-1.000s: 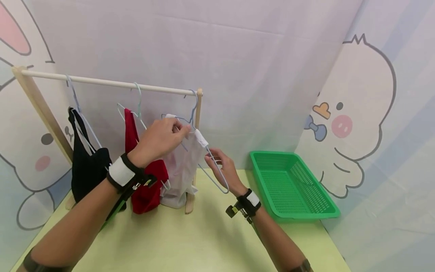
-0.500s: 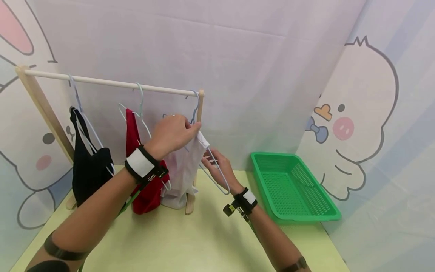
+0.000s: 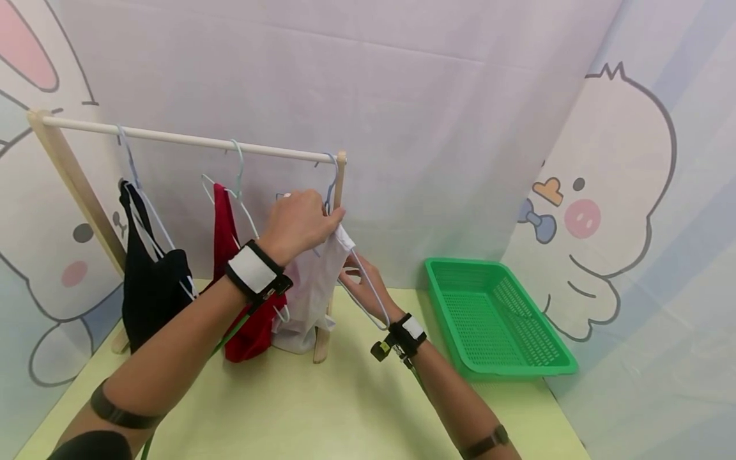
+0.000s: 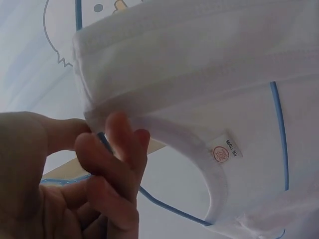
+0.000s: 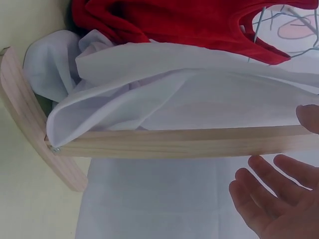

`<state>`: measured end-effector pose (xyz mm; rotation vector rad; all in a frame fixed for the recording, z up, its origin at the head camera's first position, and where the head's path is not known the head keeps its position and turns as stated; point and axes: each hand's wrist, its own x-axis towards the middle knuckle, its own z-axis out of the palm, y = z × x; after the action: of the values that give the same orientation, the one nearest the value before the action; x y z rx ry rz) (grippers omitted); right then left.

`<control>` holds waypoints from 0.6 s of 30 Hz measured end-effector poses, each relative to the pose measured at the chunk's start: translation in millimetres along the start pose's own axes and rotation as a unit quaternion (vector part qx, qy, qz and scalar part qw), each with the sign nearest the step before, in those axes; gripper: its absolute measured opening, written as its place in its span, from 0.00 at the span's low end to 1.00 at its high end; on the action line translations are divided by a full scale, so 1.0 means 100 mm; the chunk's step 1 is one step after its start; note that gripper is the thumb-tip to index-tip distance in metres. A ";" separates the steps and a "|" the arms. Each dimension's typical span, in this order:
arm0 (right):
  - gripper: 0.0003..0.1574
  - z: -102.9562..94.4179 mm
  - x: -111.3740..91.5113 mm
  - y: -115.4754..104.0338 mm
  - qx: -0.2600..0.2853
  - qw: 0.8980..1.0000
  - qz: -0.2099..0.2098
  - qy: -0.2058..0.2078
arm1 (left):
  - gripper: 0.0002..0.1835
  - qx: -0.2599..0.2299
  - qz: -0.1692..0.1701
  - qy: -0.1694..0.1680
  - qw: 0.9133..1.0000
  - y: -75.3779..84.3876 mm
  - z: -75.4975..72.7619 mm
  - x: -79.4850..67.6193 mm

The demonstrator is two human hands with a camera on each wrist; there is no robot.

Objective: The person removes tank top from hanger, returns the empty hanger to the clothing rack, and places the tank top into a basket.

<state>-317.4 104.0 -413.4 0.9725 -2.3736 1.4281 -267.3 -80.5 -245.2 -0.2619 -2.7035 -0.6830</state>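
Observation:
My left hand (image 3: 301, 220) pinches the shoulder strap of a white sleeveless top (image 3: 307, 287) between thumb and fingers, close beside the hanger's neck. The top is draped on a blue wire hanger (image 3: 336, 171) hooked over the rack's right end. In the left wrist view, the hanger's wire (image 4: 280, 134) runs behind the cloth, and a small label (image 4: 226, 151) shows inside the neckline. Behind the hanger's lower right corner is my right hand (image 3: 368, 291), holding nothing. Its fingers extend loosely beside the wooden post (image 5: 174, 143) in the right wrist view.
The rack's white rail (image 3: 184, 138) also carries a red top (image 3: 247, 335) and a black garment (image 3: 152, 287) on hangers. A green plastic basket (image 3: 466, 260) stands on the pale yellow table (image 3: 276, 409) to the right. Curtains with cartoon animals surround the table.
My left hand has moved right along the strap to the hanger's neck and now covers it. My right hand has shifted slightly left and down behind the hanger.

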 end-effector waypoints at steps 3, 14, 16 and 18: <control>0.31 0.02 0.01 -0.06 0.010 1.000 -0.013 0.007 | 0.26 -0.005 -0.002 -0.003 1.000 0.01 0.02 0.02; 0.22 0.18 0.14 0.11 0.009 1.000 -0.010 0.011 | 0.21 -0.062 -0.004 -0.037 0.997 -0.02 -0.01 0.04; 0.20 0.18 0.16 0.14 0.003 1.000 -0.018 0.015 | 0.20 -0.074 -0.001 -0.040 0.996 -0.04 -0.03 0.03; 0.18 0.17 0.18 0.17 0.000 0.999 -0.033 0.013 | 0.19 -0.082 0.003 -0.037 0.996 -0.06 -0.04 0.03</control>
<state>-338.9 86.8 -425.2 1.0163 -2.3021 1.4080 -270.3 -87.0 -243.4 -0.3413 -2.7186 -0.9121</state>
